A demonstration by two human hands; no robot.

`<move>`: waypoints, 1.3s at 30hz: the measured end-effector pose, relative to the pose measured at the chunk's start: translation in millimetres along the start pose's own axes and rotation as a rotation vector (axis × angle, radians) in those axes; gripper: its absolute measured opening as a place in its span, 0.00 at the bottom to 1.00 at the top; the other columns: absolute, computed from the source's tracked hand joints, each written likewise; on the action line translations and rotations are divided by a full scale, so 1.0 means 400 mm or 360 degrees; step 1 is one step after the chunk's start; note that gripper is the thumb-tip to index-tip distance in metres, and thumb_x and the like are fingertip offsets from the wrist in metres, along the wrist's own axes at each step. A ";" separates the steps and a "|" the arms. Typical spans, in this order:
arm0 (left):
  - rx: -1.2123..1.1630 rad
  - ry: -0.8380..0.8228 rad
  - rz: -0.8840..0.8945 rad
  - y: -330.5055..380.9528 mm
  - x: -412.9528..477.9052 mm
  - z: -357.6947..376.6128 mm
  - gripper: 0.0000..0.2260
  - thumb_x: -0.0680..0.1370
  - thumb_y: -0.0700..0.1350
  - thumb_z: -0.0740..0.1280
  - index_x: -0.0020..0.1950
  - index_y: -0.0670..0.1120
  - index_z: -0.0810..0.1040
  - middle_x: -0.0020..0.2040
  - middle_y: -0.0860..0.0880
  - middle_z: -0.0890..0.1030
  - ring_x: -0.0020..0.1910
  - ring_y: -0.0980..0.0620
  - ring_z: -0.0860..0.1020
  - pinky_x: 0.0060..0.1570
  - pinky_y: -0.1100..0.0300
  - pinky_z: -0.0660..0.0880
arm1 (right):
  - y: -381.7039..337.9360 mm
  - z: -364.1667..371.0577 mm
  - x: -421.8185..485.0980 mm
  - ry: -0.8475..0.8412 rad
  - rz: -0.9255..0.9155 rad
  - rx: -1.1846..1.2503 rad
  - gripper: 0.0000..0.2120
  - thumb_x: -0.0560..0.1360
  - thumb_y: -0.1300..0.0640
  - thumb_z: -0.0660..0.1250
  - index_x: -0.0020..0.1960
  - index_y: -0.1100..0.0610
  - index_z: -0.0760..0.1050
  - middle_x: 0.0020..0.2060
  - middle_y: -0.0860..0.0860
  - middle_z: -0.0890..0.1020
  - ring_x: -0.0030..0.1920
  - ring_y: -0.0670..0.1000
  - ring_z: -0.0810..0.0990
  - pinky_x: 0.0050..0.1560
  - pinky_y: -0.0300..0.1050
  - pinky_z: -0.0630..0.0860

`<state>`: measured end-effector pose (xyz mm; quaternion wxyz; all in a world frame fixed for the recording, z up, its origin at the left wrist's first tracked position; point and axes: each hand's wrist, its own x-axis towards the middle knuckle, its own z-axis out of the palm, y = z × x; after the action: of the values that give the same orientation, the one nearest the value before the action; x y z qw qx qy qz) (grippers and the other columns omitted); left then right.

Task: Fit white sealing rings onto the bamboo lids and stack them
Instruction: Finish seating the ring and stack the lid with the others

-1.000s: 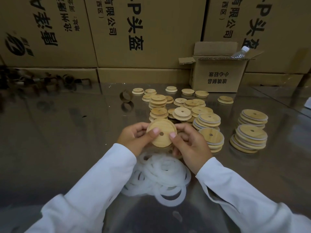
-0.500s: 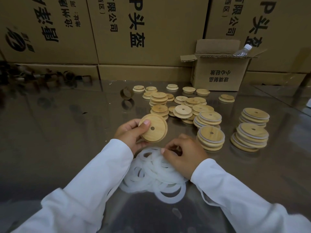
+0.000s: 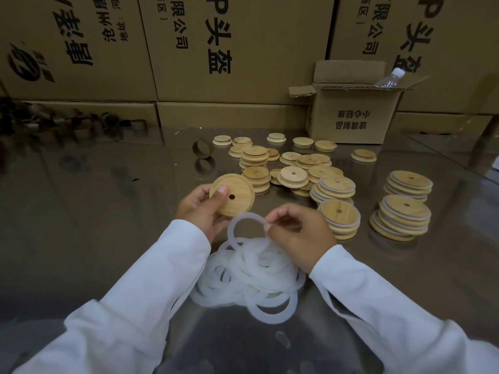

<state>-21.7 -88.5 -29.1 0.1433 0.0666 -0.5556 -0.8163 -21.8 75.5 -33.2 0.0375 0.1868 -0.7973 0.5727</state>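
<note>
My left hand holds a round bamboo lid with a small centre hole, thumb on its face, tilted toward me. My right hand pinches a white sealing ring at its right edge, lifted just above a heap of white rings on the table in front of me. The ring hangs just below and touching the lid's lower edge. Stacks of lids with rings fitted stand to the right, another beside my right hand. Loose bare lids lie further back.
A shiny metal table carries everything. A small open cardboard box with a plastic bottle stands at the back right. Large printed cartons wall the back. A cardboard tape core lies behind the lids.
My right hand left the lid, reached down into the ring heap and has lifted one ring toward the lid. My left hand kept the lid and shifted slightly left.
</note>
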 end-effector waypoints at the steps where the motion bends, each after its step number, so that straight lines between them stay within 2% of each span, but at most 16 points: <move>1: 0.0007 0.0004 -0.0010 0.000 0.000 0.000 0.03 0.77 0.39 0.63 0.44 0.43 0.76 0.44 0.44 0.80 0.43 0.46 0.80 0.35 0.56 0.81 | -0.006 -0.004 0.001 0.0035 -0.0011 0.0133 0.10 0.70 0.65 0.70 0.36 0.51 0.77 0.34 0.47 0.80 0.37 0.44 0.77 0.42 0.31 0.73; 5: 0.0036 -0.0113 -0.0147 0.000 -0.011 0.010 0.04 0.77 0.39 0.62 0.45 0.41 0.75 0.40 0.43 0.81 0.37 0.47 0.81 0.29 0.55 0.80 | -0.023 -0.011 0.003 0.0144 0.0013 0.0458 0.10 0.70 0.68 0.69 0.36 0.54 0.77 0.31 0.49 0.79 0.33 0.42 0.76 0.37 0.30 0.73; 8: 0.0059 -0.0224 -0.0301 0.000 -0.018 0.018 0.06 0.77 0.38 0.61 0.42 0.41 0.76 0.31 0.45 0.81 0.29 0.48 0.81 0.28 0.53 0.80 | -0.026 -0.016 0.005 0.0231 0.0133 0.0563 0.08 0.70 0.67 0.68 0.37 0.55 0.78 0.25 0.44 0.79 0.28 0.38 0.76 0.32 0.28 0.71; 9: 0.0056 -0.0257 -0.0353 0.001 -0.020 0.019 0.07 0.77 0.38 0.61 0.41 0.41 0.76 0.30 0.44 0.81 0.29 0.48 0.81 0.28 0.52 0.80 | -0.027 -0.018 0.006 0.0252 0.0174 0.0595 0.07 0.70 0.66 0.68 0.38 0.55 0.78 0.24 0.44 0.79 0.27 0.38 0.76 0.31 0.28 0.71; 14: 0.0041 -0.0388 -0.0581 0.005 -0.029 0.023 0.08 0.79 0.38 0.57 0.47 0.40 0.76 0.42 0.39 0.79 0.31 0.44 0.82 0.27 0.49 0.78 | -0.029 -0.018 0.011 0.0338 0.0327 0.0667 0.08 0.71 0.66 0.68 0.37 0.55 0.78 0.24 0.45 0.79 0.25 0.40 0.75 0.28 0.30 0.72; 18: 0.0029 -0.0409 -0.0655 0.004 -0.029 0.027 0.12 0.79 0.44 0.59 0.56 0.38 0.73 0.47 0.38 0.78 0.33 0.43 0.82 0.27 0.49 0.79 | -0.029 -0.019 0.011 0.0373 0.0389 0.0565 0.09 0.71 0.66 0.68 0.35 0.55 0.78 0.19 0.43 0.75 0.20 0.39 0.70 0.22 0.29 0.66; 21: 0.0132 -0.0497 -0.0598 0.001 -0.029 0.025 0.12 0.75 0.46 0.63 0.52 0.39 0.76 0.45 0.39 0.81 0.35 0.45 0.83 0.30 0.52 0.80 | -0.028 -0.018 0.011 0.0369 0.0397 0.0504 0.08 0.71 0.64 0.69 0.36 0.54 0.78 0.19 0.43 0.75 0.20 0.38 0.70 0.22 0.28 0.66; 26: 0.0179 -0.0654 -0.0544 -0.005 -0.031 0.019 0.07 0.76 0.38 0.62 0.51 0.41 0.77 0.39 0.43 0.83 0.37 0.47 0.83 0.33 0.55 0.81 | -0.030 -0.014 0.010 0.0343 0.0314 0.0477 0.07 0.70 0.65 0.69 0.37 0.54 0.77 0.23 0.46 0.76 0.22 0.38 0.72 0.26 0.28 0.68; 29: 0.0159 -0.0657 -0.0499 -0.007 -0.031 0.022 0.08 0.78 0.39 0.59 0.51 0.42 0.77 0.39 0.43 0.83 0.37 0.48 0.83 0.34 0.53 0.81 | -0.030 -0.012 0.009 0.0341 0.0269 0.0462 0.07 0.71 0.64 0.69 0.38 0.54 0.77 0.27 0.50 0.77 0.24 0.38 0.73 0.29 0.28 0.70; 35: 0.0093 -0.0667 -0.0371 -0.007 -0.034 0.027 0.09 0.78 0.40 0.59 0.53 0.44 0.77 0.43 0.42 0.83 0.41 0.45 0.83 0.39 0.50 0.81 | -0.026 -0.008 0.005 0.0376 0.0230 0.0375 0.06 0.71 0.60 0.70 0.36 0.53 0.78 0.27 0.50 0.77 0.25 0.39 0.73 0.30 0.29 0.71; 39: 0.0128 -0.0694 -0.0253 -0.006 -0.041 0.028 0.10 0.77 0.40 0.59 0.53 0.45 0.78 0.45 0.42 0.83 0.45 0.44 0.82 0.41 0.50 0.81 | -0.027 -0.006 -0.003 0.0415 0.0089 0.0307 0.04 0.70 0.58 0.71 0.37 0.52 0.78 0.27 0.51 0.76 0.28 0.42 0.73 0.32 0.32 0.71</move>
<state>-9.5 -72.6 -27.8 -0.0477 -0.0622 -0.5986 -0.7972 -17.6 75.2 -22.9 0.1067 0.0914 -0.7319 0.6668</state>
